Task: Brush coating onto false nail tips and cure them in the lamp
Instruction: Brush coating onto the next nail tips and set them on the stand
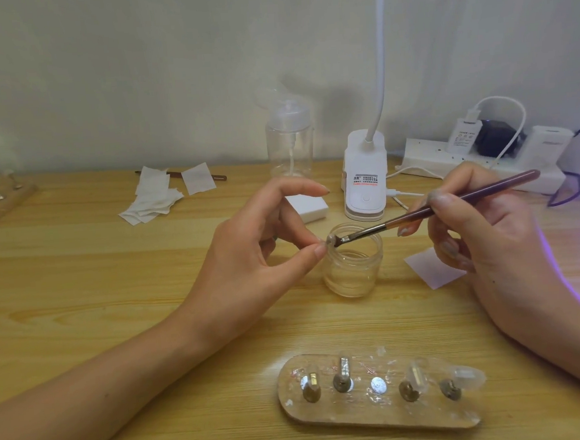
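Spanning the whole view, a pale wooden surface [79,269] is seen, and everything is laid out on it. Above its middle the left hand [250,257] and the right hand [489,240] are raised toward each other. Nearest the viewer a wooden holder board [347,418] is set, with four studs stood on it and one round spot left bare. Behind it an open glass jar [353,267] is stood, just under the work. A dark-handled brush [452,201] is held in the right grip, pinched pen-fashion. The nail tip [331,240], smallest of all, is pinched in the left grip between thumb and forefinger over the jar's rim, and is touched by the bristles. Coating of this tip is judged to be the step in hand. It would be done well if the tip were kept steady, thin even strokes were drawn along its length, and the fingertips were kept clear of wet coating.
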A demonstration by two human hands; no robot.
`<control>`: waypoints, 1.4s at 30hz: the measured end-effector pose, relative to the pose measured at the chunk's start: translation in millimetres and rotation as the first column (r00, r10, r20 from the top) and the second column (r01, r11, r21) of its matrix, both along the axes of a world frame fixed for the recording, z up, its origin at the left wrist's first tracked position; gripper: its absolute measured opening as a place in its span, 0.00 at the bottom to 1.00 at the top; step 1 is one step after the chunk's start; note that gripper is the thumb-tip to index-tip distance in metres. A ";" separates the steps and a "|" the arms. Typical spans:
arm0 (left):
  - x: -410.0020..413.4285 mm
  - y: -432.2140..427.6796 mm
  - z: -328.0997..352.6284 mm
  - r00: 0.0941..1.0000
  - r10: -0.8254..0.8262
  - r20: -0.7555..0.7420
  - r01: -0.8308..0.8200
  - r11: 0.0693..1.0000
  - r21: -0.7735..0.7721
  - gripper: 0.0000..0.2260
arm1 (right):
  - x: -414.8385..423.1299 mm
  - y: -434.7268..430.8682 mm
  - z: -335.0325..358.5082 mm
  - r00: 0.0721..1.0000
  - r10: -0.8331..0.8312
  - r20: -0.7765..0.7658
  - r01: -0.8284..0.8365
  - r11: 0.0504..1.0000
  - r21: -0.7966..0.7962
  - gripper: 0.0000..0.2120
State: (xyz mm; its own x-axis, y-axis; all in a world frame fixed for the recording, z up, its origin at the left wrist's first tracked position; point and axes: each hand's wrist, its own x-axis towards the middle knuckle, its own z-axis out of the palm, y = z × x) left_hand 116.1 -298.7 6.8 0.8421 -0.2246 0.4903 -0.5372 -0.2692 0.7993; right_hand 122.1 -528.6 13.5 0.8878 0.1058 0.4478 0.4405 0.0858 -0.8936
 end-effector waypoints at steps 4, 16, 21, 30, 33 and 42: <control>-0.2 -0.4 0.0 1.000 -0.001 -0.005 0.001 1.000 0.001 0.18 | 0.6 -2.2 1.3 0.999 -0.038 -0.021 0.039 0.998 0.040 0.08; 0.1 -1.4 1.4 1.000 0.003 0.004 -0.003 1.000 0.004 0.18 | -0.5 -2.7 2.0 1.000 -0.009 0.005 0.009 0.999 0.045 0.09; 0.5 -0.1 1.4 1.000 0.004 0.011 -0.004 1.000 0.013 0.18 | -0.7 0.0 0.8 1.000 -0.001 -0.017 0.001 1.000 -0.001 0.06; 0.7 -0.4 1.3 0.999 0.010 0.033 -0.010 1.000 0.014 0.19 | 0.4 -0.5 1.0 0.999 0.008 -0.042 -0.007 1.000 0.027 0.07; 0.7 -0.3 1.2 0.999 0.006 0.037 -0.007 1.000 0.019 0.19 | 2.4 -2.9 0.3 0.996 -0.028 -0.090 0.032 0.999 0.040 0.08; 0.0 -0.5 1.8 0.997 0.014 0.071 -0.018 0.999 0.048 0.19 | 2.1 -1.7 0.6 0.998 -0.004 -0.062 0.006 0.999 0.036 0.08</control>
State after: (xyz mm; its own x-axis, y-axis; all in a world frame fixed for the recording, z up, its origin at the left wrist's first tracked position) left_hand 116.1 -299.2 8.6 0.8094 -0.2365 0.5375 -0.5872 -0.3161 0.7452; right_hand 124.2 -530.3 14.1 0.9145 0.0862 0.3952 0.3847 0.1166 -0.9156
